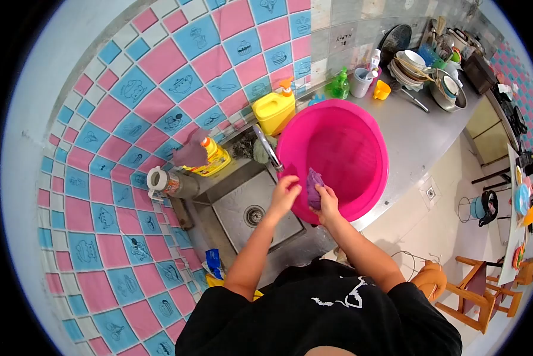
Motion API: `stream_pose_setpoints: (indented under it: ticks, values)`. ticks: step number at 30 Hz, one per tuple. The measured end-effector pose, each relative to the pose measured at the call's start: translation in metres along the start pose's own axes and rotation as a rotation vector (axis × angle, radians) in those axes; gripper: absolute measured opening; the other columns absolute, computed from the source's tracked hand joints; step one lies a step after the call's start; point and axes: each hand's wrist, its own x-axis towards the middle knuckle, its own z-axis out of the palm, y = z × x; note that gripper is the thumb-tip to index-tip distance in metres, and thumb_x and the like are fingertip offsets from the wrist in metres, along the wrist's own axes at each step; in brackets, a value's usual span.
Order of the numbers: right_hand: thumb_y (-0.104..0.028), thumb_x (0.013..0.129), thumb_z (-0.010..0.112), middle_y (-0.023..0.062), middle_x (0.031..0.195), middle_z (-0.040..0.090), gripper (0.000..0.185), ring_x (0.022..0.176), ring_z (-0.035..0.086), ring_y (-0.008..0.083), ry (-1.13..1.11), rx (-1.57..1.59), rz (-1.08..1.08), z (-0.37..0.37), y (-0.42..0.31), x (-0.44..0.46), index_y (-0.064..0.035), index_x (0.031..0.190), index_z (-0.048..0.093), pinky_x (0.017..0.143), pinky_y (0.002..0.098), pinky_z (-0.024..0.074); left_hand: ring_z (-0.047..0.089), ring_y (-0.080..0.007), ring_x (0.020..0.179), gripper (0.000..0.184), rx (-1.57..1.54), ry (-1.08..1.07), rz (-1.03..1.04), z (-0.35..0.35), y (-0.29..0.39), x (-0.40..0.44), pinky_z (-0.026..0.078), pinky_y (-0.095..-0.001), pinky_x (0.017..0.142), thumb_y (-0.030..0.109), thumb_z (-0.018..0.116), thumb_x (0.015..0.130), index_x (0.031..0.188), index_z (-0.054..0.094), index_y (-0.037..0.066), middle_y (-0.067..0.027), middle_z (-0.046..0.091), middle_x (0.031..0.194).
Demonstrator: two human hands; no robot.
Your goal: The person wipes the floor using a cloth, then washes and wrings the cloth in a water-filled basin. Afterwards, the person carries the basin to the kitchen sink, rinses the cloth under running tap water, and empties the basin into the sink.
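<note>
A bunched purple cloth (314,183) is gripped in my right hand (327,202) over the near left side of a large pink basin (378,142). My left hand (285,194) holds nothing; its fingers are loosely bent and apart, just left of the cloth and below the tap (267,148). The tap's spout reaches to the basin's left rim. The basin overlaps the right side of the steel sink (231,207), where a round drain (254,216) shows. Whether water stands in the basin is hard to make out.
Behind the sink are a yellow pump bottle (274,113), a yellow detergent bottle (216,160) and a clear jug (170,184). On the counter (409,133) stand a green bottle (340,84), a grey cup (360,83) and stacked bowls (406,74). A wooden chair (471,293) is at lower right.
</note>
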Motion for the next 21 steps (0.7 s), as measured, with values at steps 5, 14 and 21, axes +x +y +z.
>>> stream_pose_setpoints:
  ticks: [5, 14, 21]
  values:
    - [-0.029, 0.076, 0.063, 0.0024, 0.089, 0.056, 0.037, 0.076, 0.054, 0.0158, 0.070, -0.078, 0.012, 0.013, 0.017, 0.001, -0.0135, 0.108, 0.053, 0.052, 0.0326, 0.0464, 0.061, -0.0258, 0.083, 0.038, 0.249, 0.548, -0.097, -0.048, -0.039, 0.065, 0.047, -0.0338, 0.077, 0.015, 0.059, 0.082, 0.115, 0.050, -0.002, -0.0169, 0.057, 0.103]
    - [-0.014, 0.074, 0.068, 0.0072, 0.096, 0.061, 0.043, 0.085, 0.057, 0.0150, -0.010, -0.105, -0.276, 0.026, 0.045, 0.020, 0.0023, 0.110, 0.054, 0.077, 0.0254, 0.0440, 0.057, -0.0372, 0.088, 0.030, 0.428, 0.562, -0.065, -0.080, -0.069, 0.143, 0.045, -0.0419, 0.076, 0.028, 0.051, 0.086, 0.099, 0.063, 0.004, -0.0198, 0.062, 0.094]
    - [-0.013, 0.072, 0.070, 0.0083, 0.094, 0.061, 0.043, 0.082, 0.057, 0.0146, -0.016, -0.204, -0.343, 0.044, 0.049, 0.027, 0.0023, 0.109, 0.054, 0.075, 0.0257, 0.0448, 0.060, -0.0364, 0.070, 0.030, 0.486, 0.527, -0.139, -0.091, -0.068, 0.159, 0.046, -0.0431, 0.064, 0.033, 0.056, 0.083, 0.082, 0.068, 0.005, -0.0194, 0.063, 0.076]
